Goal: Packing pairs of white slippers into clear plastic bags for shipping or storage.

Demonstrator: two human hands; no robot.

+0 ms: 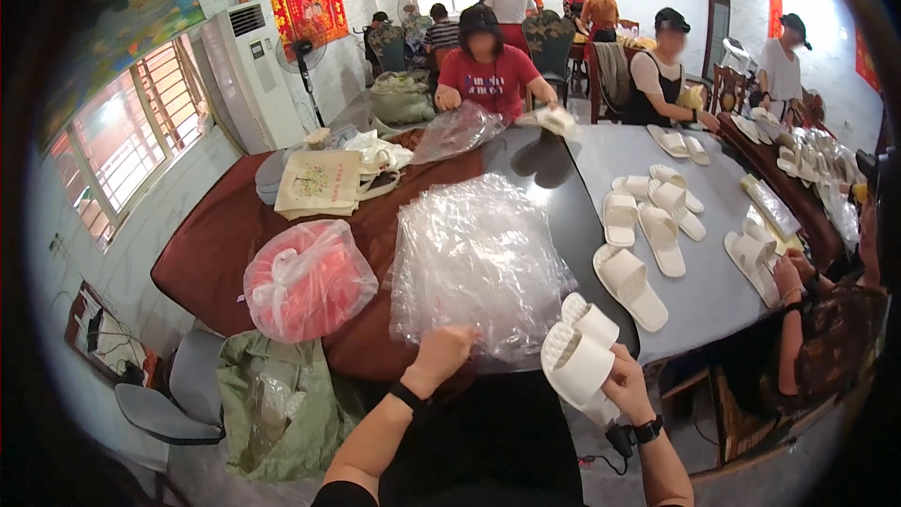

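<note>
A pair of white slide slippers (577,363) is held in my right hand (627,387), just past the table's near edge. My fingers wrap around them from the right side. My left hand (445,357) is closed at the near edge of a broad stack of clear plastic bags (479,263), its fingertips pinching the edge of a bag. Right of the stack, several more white slippers (631,286) lie on the grey tabletop, some in pairs.
A tied bag of pink contents (310,280) and a printed tote bag (319,183) stand left on the brown cloth (211,249). An open green sack (277,404) sits below, by a grey chair (174,394). Across the table a person in red (483,80) handles plastic; another's hands (793,272) work at right.
</note>
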